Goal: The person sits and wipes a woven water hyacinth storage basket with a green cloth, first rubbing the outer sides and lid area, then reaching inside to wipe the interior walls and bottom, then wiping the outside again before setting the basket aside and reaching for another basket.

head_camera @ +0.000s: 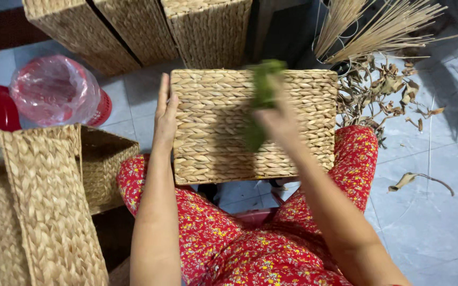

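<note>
A rectangular woven straw basket (218,132) rests bottom-up on my knees, which are in red flowered trousers. My left hand (164,114) lies flat against the basket's left edge, fingers straight and pointing away from me. My right hand (278,121) is over the basket's right half, closed on a green cloth (262,95) that is blurred by motion and hangs down against the weave.
Woven baskets (133,32) lean in a row at the back. A large open one (43,201) stands at my left. A red plastic basket with a clear bag (56,90) sits far left. Dry reeds (377,26) and dead leaves (382,90) litter the grey tiled floor (430,212) at right.
</note>
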Motion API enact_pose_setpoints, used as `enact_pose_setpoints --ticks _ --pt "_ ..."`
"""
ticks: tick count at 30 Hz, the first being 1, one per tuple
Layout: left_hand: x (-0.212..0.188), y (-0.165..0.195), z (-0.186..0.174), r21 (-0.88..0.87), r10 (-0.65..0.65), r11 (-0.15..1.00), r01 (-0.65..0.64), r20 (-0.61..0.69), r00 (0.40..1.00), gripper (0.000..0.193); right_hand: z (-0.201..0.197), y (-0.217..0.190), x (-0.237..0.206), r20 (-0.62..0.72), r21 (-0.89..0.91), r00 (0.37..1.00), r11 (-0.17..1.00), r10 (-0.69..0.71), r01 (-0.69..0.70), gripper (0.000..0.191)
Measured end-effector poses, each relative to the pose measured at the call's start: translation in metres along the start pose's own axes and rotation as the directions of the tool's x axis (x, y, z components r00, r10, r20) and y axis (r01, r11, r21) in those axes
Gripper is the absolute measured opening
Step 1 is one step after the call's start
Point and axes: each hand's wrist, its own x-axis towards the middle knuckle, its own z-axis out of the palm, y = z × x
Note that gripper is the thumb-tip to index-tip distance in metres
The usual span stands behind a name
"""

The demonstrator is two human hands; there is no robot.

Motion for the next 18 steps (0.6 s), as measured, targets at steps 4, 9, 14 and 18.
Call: enact_pose_setpoints --ticks 4,9,14,18 --pt "0.016 -0.008 0.004 -0.162 -0.050 0.985 0.052 0.016 0.999 0.061 0.104 0.005 0.013 0.472 -0.670 0.870 0.583 -0.143 0.459 0.078" --pt "0.004 0.007 0.012 -0.054 -0.213 0.977 0.208 -0.110 0.971 0.060 0.093 0.018 0.019 0.358 -0.684 0.856 0.520 -0.373 0.512 0.066" --pt "-0.005 0.028 0.021 0.332 -0.141 0.927 0.176 -0.126 0.982 0.052 0.010 0.043 0.015 0.186 -0.779 0.890 0.490 -0.417 0.392 0.050" --pt "-0.001 0.031 0.024 0.303 -0.147 0.936 0.177 -0.120 0.982 0.054 -0.098 0.063 -0.008 -0.089 -0.890 0.892 0.438 -0.444 0.130 0.035"
